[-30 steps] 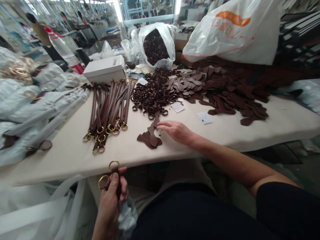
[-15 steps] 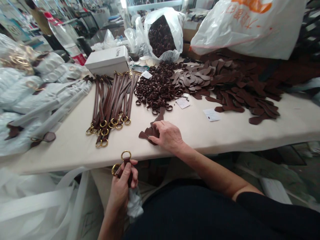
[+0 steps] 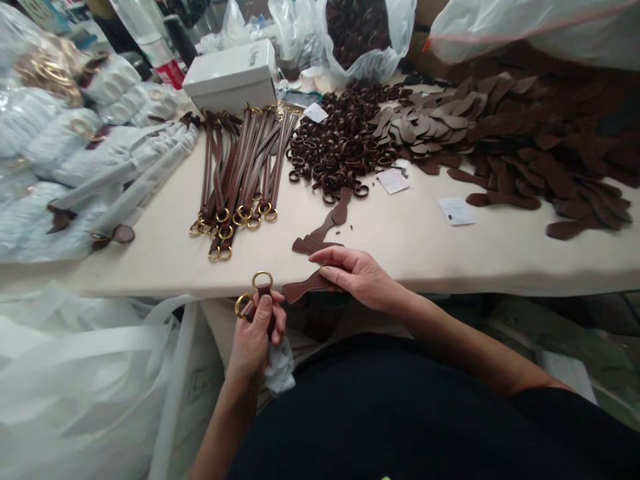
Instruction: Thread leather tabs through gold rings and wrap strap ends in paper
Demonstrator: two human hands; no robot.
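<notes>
Just off the table's front edge, my left hand (image 3: 257, 337) is closed around a brown leather strap (image 3: 263, 289) with two gold rings standing up from it. White wrapping (image 3: 280, 367) hangs below that hand. My right hand (image 3: 357, 277) pinches a brown leather tab (image 3: 306, 285), wide at its free end, which points toward my left hand without touching the strap. Behind my right hand, a few more leather tabs (image 3: 327, 223) lie on the table in a short row. Brown leather straps with gold rings (image 3: 240, 173) lie side by side further back.
The cream table (image 3: 165, 250) carries a heap of small brown leather loops (image 3: 340, 147) and a large pile of leather tabs (image 3: 540, 160). A white box (image 3: 230, 77) stands behind the straps. Plastic-wrapped goods (image 3: 60, 133) fill the left; white bags (image 3: 65, 387) hang below.
My right hand has lifted one leather tab from the small group and brought it toward the table's front edge. My left hand keeps its hold on the strap. The view has tilted downward.
</notes>
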